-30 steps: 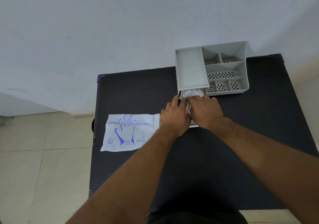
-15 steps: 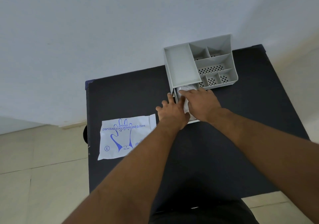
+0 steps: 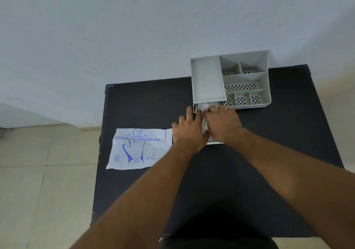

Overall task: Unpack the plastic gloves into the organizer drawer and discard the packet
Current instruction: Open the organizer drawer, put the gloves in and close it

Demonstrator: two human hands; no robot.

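Note:
A grey organizer (image 3: 209, 79) with several compartments stands at the far side of the black table (image 3: 269, 162). Its drawer (image 3: 215, 142) is pulled out toward me and mostly hidden under my hands. A wad of clear plastic gloves (image 3: 204, 107) shows in the drawer. My right hand (image 3: 222, 124) lies flat on the gloves, fingertips at the drawer mouth. My left hand (image 3: 189, 131) rests with spread fingers at the drawer's left side, touching the gloves. The white packet (image 3: 138, 149) with blue print lies flat on the table to the left.
The table stands against a pale wall (image 3: 134, 28). Tiled floor (image 3: 38, 172) shows to the left. The packet lies near the table's left edge. My dark clothing (image 3: 217, 243) is at the table's near edge.
Both hands stay on the gloves in the drawer; my left fingers have spread a little. The view has shifted as my head moved.

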